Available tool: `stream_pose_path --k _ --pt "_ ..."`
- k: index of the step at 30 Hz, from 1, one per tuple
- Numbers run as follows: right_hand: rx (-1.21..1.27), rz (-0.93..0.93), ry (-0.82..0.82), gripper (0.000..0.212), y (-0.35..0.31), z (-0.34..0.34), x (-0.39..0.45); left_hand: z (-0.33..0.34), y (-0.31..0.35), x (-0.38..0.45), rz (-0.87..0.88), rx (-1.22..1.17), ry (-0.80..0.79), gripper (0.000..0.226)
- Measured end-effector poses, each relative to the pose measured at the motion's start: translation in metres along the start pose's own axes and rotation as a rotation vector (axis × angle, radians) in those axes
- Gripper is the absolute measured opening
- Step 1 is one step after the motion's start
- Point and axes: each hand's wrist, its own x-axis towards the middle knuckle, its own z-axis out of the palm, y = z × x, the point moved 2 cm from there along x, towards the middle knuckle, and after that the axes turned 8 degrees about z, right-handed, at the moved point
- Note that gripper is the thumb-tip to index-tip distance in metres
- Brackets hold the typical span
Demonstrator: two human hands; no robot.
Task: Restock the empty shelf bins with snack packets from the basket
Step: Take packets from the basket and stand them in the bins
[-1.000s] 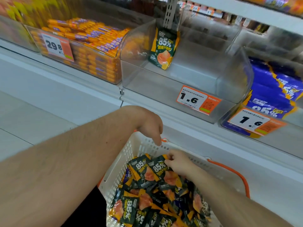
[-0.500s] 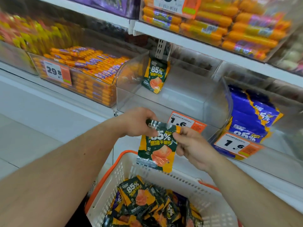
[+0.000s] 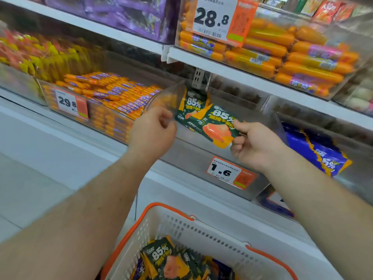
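Note:
My right hand [image 3: 256,146] pinches a dark green and orange snack packet [image 3: 217,128] by its right edge, holding it inside the clear shelf bin [image 3: 193,158] marked 1.6. Another packet of the same kind [image 3: 188,107] leans at the back of that bin. My left hand [image 3: 152,130] hovers at the bin's left wall with fingers loosely curled, holding nothing. Below, the white basket [image 3: 201,229] with orange handles holds several more packets [image 3: 165,259].
A bin of orange sausage sticks [image 3: 109,98] priced 29.8 stands to the left. Blue packets [image 3: 323,150] fill the bin to the right. The shelf above [image 3: 222,63] carries larger orange sausages [image 3: 292,53] and overhangs the bin.
Both hands rose from the basket with one packet. My left hand let go of it, and my right hand carried it up into the bin.

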Motion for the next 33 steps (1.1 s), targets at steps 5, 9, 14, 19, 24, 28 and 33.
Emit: stream_pose_path --k 5,9,14,19,24,28,33 --pt "-0.213 -0.192 0.194 0.008 -0.032 0.018 0.057 0.007 -0.005 0.004 0.012 0.327 -0.050 0.063" --pt "-0.421 -0.266 0.296 0.011 -0.033 0.034 0.106 0.022 -0.013 0.002 -0.083 0.397 -0.174 0.082" --pt "-0.508 -0.247 0.305 0.019 -0.026 0.055 0.151 0.033 -0.007 0.002 -0.124 0.380 -0.189 0.078" --pt "-0.617 -0.348 0.346 0.026 -0.026 0.075 0.175 0.042 -0.007 0.002 -0.124 0.373 -0.174 0.076" --pt "-0.687 -0.382 0.423 0.024 -0.023 0.074 0.195 0.044 -0.007 0.002 -0.115 0.353 -0.189 0.069" --pt "-0.618 -0.311 0.470 0.021 -0.021 0.068 0.193 0.045 -0.006 0.002 -0.119 0.355 -0.191 0.065" --pt "-0.580 -0.235 0.470 0.028 -0.015 0.062 0.192 0.044 -0.006 0.003 -0.123 0.338 -0.200 0.063"
